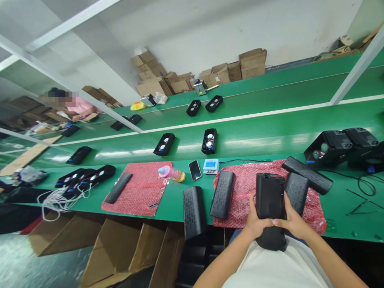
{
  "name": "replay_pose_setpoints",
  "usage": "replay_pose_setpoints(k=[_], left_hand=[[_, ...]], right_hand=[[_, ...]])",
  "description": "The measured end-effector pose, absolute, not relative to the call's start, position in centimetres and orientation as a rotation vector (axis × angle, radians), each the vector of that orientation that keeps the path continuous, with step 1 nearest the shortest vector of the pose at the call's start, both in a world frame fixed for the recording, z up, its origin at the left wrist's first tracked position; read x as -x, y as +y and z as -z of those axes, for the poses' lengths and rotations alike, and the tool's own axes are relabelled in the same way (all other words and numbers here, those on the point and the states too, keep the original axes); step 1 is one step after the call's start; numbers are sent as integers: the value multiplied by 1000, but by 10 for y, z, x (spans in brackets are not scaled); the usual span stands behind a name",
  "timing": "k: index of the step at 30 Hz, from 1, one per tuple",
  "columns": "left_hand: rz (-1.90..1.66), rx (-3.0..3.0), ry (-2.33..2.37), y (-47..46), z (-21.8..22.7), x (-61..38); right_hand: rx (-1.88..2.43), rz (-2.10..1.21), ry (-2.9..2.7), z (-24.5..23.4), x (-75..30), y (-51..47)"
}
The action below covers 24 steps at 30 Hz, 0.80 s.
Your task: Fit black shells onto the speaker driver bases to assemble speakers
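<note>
Both of my hands grip one black speaker housing, held upright against my body at the front edge of the bench. My left hand is wrapped round its left side, and my right hand round its right side. The thumbs meet across its near face. Under and around it lies red bubble wrap. On that wrap rest a black perforated cover to the left and another cover partly hidden behind my right hand. A third cover lies slanted at the right.
Another black cover overhangs the bench edge. A small blue-screened device, a phone and a pink bottle stand left of centre. Stacked speaker units stand right. Open cartons sit below; a person works far left.
</note>
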State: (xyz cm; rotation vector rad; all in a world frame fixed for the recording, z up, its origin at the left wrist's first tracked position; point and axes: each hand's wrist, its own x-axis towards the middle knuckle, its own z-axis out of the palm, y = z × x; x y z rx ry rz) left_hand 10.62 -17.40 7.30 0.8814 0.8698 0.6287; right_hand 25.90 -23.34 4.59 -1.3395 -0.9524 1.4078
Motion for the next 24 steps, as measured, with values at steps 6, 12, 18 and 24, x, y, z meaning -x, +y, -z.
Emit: replay_pose_setpoints(k=[6, 12, 18, 24], left_hand=[[-626, -900, 885, -173, -71, -107], [-625, -869, 863, -174, -66, -108], [-613, -911, 903, -174, -64, -106], [-594, -945, 940, -173, -73, -107]], right_hand=[[1321, -1431, -914, -52, -259, -232], [1310, -1464, -898, -60, -259, -230], [1291, -1474, -869, -59, -259, -230], [1290, -1453, -889, -58, -261, -231]])
